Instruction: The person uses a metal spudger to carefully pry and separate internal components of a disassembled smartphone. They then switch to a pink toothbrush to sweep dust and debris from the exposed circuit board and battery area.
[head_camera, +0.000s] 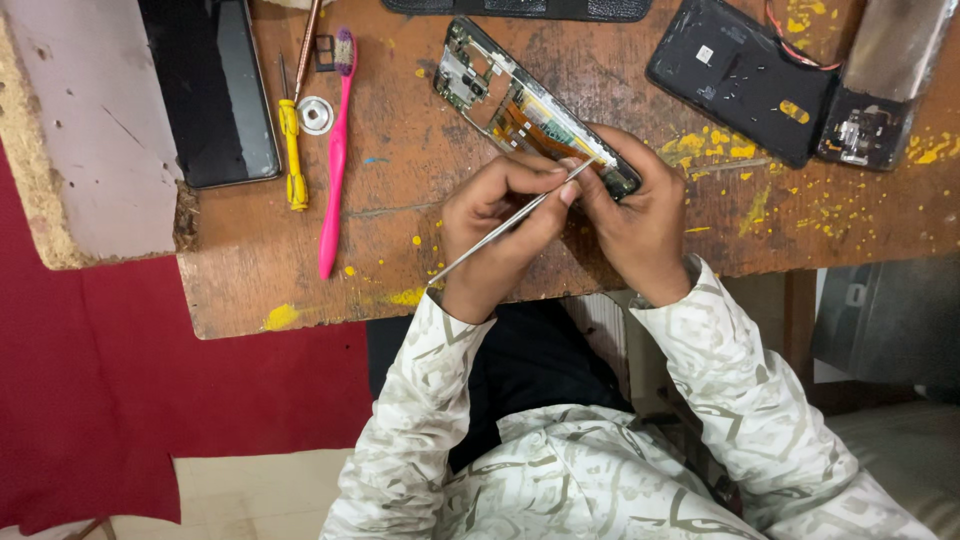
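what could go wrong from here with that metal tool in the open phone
The thin metal tool in the left hand has its tip at the opened phone's exposed insides; a slip could scratch or short something. The right hand grips only the phone's near end, so it might pivot.

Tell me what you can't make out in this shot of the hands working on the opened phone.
Head view only:
- Lower end of the opened phone: covered by the left hand and right hand.
- Tip of the metal tweezers: what it touches is too small to tell.
- Black case: cut by the top edge.
- Parts on the phone's board: too small to identify.
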